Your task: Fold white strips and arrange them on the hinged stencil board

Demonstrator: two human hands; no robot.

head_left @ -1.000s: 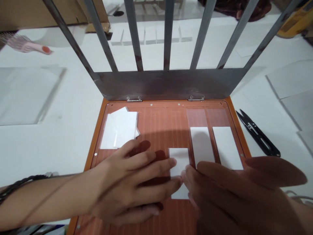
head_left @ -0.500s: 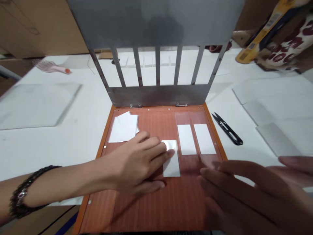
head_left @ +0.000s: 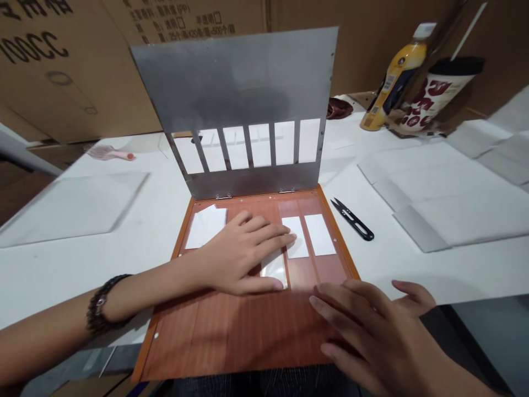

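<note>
A wood-grain board (head_left: 248,342) in an orange frame lies in front of me, its hinged metal plate (head_left: 239,88) with rectangular slots raised at the back. My left hand (head_left: 248,253) lies flat on the board, fingers stretched out. It partly covers a shiny, clear-covered card (head_left: 274,270), and its fingertips touch the edge of a white card (head_left: 298,243). Another white card (head_left: 321,236) lies to the right, and a loose stack of white cards (head_left: 204,230) at the left. Over the board's right front edge, my right hand (head_left: 376,320) has its fingers extended, holding nothing visible.
Black thread snips (head_left: 353,220) lie right of the board. White flat panels (head_left: 78,207) rest at left, with more sheets (head_left: 446,193) at right. A pink whisk (head_left: 111,153), a yellow bottle (head_left: 392,82) and a lidded cup (head_left: 438,96) stand or lie farther back, before cardboard boxes (head_left: 99,71).
My view has shifted, showing more of the boxes and bottle. The left fingers have straightened from a bent press on the shiny card and reach toward the white card beside it.
</note>
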